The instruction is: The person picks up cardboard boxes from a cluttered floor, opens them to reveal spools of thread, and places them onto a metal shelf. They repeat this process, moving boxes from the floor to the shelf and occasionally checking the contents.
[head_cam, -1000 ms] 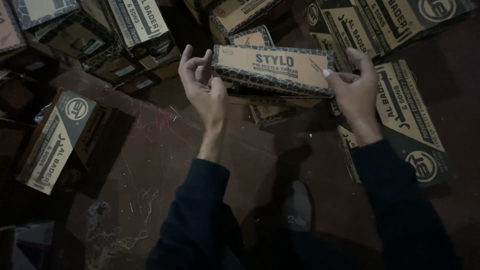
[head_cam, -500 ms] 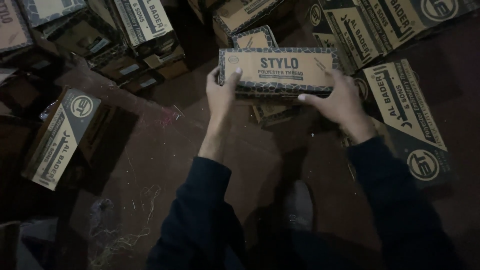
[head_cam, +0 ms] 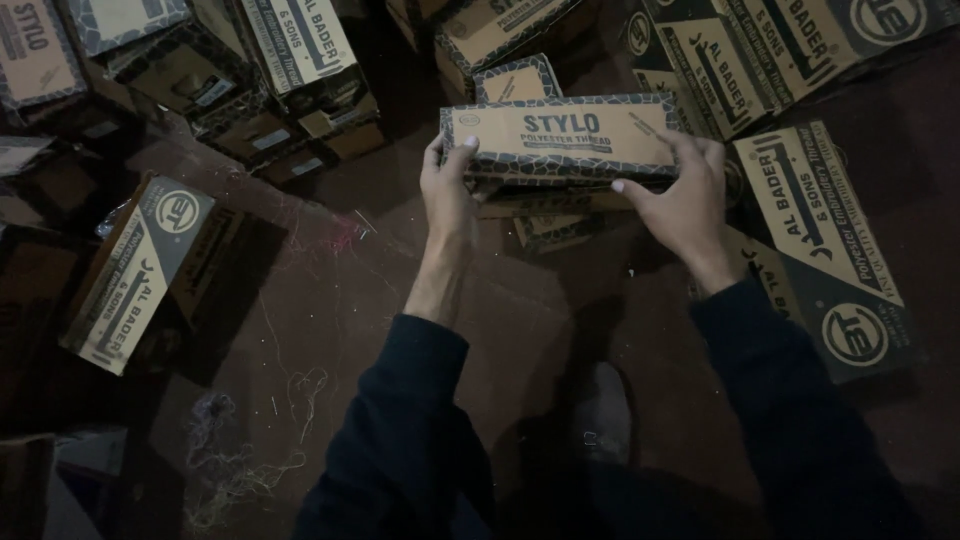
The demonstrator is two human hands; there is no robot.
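Floor: I see a dark reddish floor [head_cam: 330, 300] with loose threads on it.
Room: dim, with many brown cardboard boxes [head_cam: 140, 270] lying all around.
Box: the long brown cardboard box with a spotted edge [head_cam: 560, 140] is up in the air, level.
Left hand [head_cam: 448, 195]: clamped on its left end.
Right hand [head_cam: 680, 200]: clamped on its right end.

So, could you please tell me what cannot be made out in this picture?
- Head view: long cardboard box: underside and contents hidden; left hand and right hand cover its ends.
- Small boxes beneath it: mostly hidden.
- Stacked cartons: cut off by the top edge.
- Lower left corner: too dark.
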